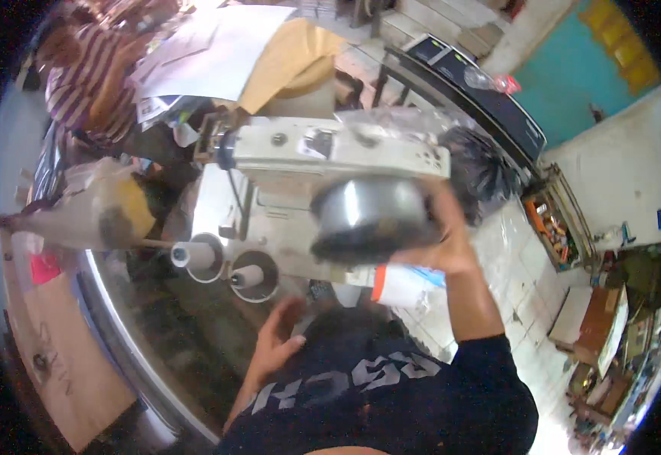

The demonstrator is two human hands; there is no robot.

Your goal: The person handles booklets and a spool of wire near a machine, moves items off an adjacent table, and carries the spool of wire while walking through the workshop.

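My right hand [448, 239] grips the right side of a shiny metal drum-shaped thing [372, 212] with dark edges; motion blur hides its exact kind. It is held up in front of a cream sewing machine [338, 148], covering part of its bed. Down near my body, my left hand [279, 341] has its thumb and fingers apart and holds nothing. Just beyond that hand are two white thread cones, one [191, 255] farther left and one [247, 277] closer to the hand, each in a round holder.
Across the table a person in a striped shirt [91, 83] sits near large papers [216, 49]. A black plastic bag [482, 171] lies right of the machine. An open box of small items [554, 224] and a carton [599, 326] stand at right. Cardboard [80, 356] is at left.
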